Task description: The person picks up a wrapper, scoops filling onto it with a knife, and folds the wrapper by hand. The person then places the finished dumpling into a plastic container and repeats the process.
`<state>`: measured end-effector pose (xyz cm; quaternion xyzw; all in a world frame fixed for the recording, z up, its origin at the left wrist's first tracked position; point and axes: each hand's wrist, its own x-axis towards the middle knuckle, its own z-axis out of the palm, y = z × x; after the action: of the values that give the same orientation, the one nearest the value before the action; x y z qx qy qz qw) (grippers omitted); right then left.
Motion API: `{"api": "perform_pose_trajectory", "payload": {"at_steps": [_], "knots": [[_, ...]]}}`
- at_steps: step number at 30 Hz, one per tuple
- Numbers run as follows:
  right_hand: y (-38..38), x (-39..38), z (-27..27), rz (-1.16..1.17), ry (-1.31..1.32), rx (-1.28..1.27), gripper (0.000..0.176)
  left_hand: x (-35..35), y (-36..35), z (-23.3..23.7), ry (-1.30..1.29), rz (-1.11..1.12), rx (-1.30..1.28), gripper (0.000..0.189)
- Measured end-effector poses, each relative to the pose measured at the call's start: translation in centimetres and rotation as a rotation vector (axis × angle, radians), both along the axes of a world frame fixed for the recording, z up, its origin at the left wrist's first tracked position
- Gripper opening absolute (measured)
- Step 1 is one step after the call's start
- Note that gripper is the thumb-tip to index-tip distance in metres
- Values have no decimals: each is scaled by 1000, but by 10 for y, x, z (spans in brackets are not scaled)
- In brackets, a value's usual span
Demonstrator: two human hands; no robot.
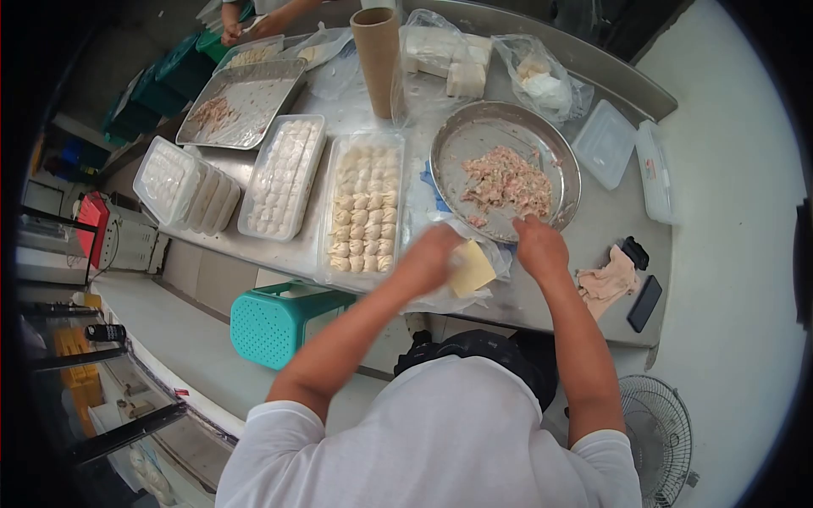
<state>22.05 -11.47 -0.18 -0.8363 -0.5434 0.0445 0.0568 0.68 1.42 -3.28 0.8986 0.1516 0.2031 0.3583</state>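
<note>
My left hand (pixel 434 258) is closed at the edge of a square yellow dumpling wrapper (pixel 472 269) and looks slightly blurred. My right hand (pixel 542 247) is closed at the near rim of a round metal pan (pixel 449 182). A thin handle or stick may be in its fingers, but I cannot make it out. Minced meat filling (pixel 508 184) lies heaped in that pan, just beyond the right hand. Left of the pan, a clear plastic tray (pixel 324 229) carries rows of folded dumplings (pixel 364 224). Plastic sheeting lies under the wrapper.
Another dumpling tray (pixel 284 178), stacked containers (pixel 182 186) and a metal tray with meat scraps (pixel 279 93) stand left. A cardboard tube (pixel 374 63) and wrapped blocks (pixel 445 55) are behind. A phone (pixel 645 303) and cloth (pixel 607 284) lie right. Another person's hands (pixel 241 25) show at upper left.
</note>
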Motion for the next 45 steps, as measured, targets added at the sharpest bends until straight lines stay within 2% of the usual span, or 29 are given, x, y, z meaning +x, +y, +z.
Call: {"api": "perform_pose_trajectory", "payload": {"at_steps": [1,3,5,7,9,13,15,19,22,24,27,28,30,31,33,37,39,40,42,43,45], "knots": [[0,-3,0,7,3,-5,30,8,-20,-13,55,-88,-41,34],[-3,-6,5,85,82,-23,30,18,-50,-20,1,-69,-78,32],[-5,2,15,91,77,-20,30,25,-61,-8,147,93,-8,28],[-4,7,23,106,81,-16,29,28,-61,-9,149,88,8,27],[3,12,29,-47,4,12,26,28,-59,-9,150,90,34,26],[8,15,6,-60,-9,6,23,31,-62,-9,156,115,-7,27],[7,10,-1,120,104,60,23,31,-57,-12,155,125,-28,27],[4,12,2,137,141,-6,24,28,-52,-14,101,76,-77,27],[-10,26,-1,147,264,127,22,28,-55,-16,111,70,-58,27],[-19,33,-1,151,438,284,20,30,-58,-14,127,87,-50,27],[-27,40,3,154,448,367,19,30,-62,-12,167,112,21,27],[-28,42,5,153,451,366,19,31,-61,-16,165,117,22,27],[-27,44,12,87,242,229,20,32,-60,-19,165,117,21,27],[-24,43,16,84,242,227,20,32,-60,-19,179,122,6,27],[-16,36,22,97,63,-45,21,33,-59,-16,190,123,-9,27],[-16,32,15,201,134,21,24,34,-57,-14,202,144,-66,23],[-23,37,13,143,258,101,22,33,-55,-20,172,164,-83,22],[-28,35,11,146,253,99,22,32,-53,-24,104,249,-131,21],[-42,29,3,47,565,301,21,31,-47,-26,28,335,-185,20],[-46,22,-2,49,561,295,21,30,-43,-22,38,321,-200,20],[-47,-3,-18,-317,1121,413,22,27,-40,-22,47,308,-216,21]]}}
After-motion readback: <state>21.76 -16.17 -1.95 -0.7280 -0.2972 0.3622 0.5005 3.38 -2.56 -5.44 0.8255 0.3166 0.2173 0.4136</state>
